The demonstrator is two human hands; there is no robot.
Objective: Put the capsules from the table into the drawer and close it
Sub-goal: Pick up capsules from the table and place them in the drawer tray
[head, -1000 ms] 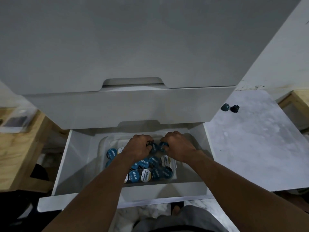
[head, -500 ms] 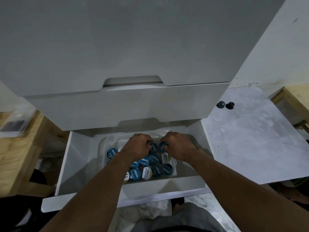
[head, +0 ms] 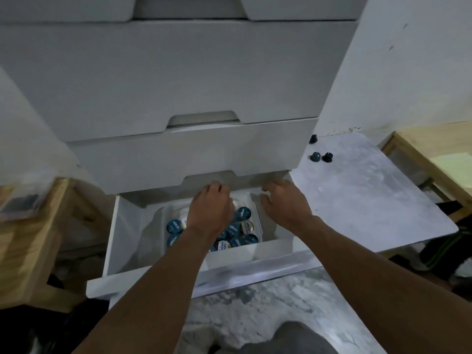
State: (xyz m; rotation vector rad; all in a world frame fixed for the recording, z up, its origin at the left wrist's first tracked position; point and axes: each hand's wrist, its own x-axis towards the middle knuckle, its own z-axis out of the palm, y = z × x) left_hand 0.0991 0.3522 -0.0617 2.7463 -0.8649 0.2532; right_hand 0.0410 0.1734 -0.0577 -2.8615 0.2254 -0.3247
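The bottom drawer (head: pixel 112 241) of the white cabinet stands pulled out. Inside it a white tray (head: pixel 257 215) holds several blue-lidded capsules (head: pixel 242 213). My left hand (head: pixel 212 210) hovers over the tray's back half, fingers loosely curled, with nothing visible in it. My right hand (head: pixel 283 203) hangs just right of the tray near the drawer's right wall, fingers relaxed and empty. On the marble table (head: pixel 370 195) to the right, two dark capsules (head: pixel 321 157) lie side by side. A third dark capsule (head: pixel 313 139) stands beside the cabinet's corner.
Shut drawers (head: pixel 184 154) overhang the back of the open one. A wooden shelf (head: pixel 30 241) stands to the left, a wooden stand (head: pixel 434 154) beyond the table to the right. Marble floor (head: pixel 255 302) and my knee (head: pixel 291 338) are below.
Both hands have lifted off the capsule pile and moved apart, the right one drifting toward the drawer's right side. The camera has tilted, showing more cabinet and a third capsule.
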